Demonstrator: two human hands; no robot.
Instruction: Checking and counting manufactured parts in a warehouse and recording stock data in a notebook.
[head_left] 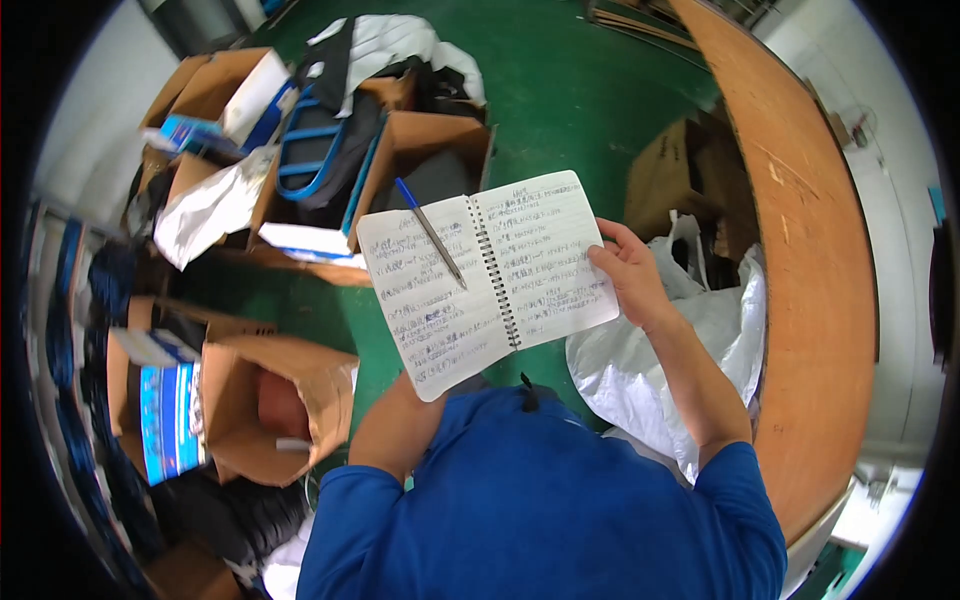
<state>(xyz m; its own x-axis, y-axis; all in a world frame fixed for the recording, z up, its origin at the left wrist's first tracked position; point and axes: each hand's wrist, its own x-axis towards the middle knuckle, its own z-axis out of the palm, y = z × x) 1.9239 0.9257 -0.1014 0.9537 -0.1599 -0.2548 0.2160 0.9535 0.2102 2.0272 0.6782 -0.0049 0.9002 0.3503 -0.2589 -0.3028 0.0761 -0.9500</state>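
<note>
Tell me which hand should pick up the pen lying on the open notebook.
Probably the left. The right hand grips the notebook by its right edge, in plain view. The left hand is hidden under the left page, where the pen lies, so it seems closer, though its grip cannot be seen.

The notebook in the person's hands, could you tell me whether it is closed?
No, the spiral notebook is held open at two handwritten pages, with a blue pen lying across the left page.
</note>
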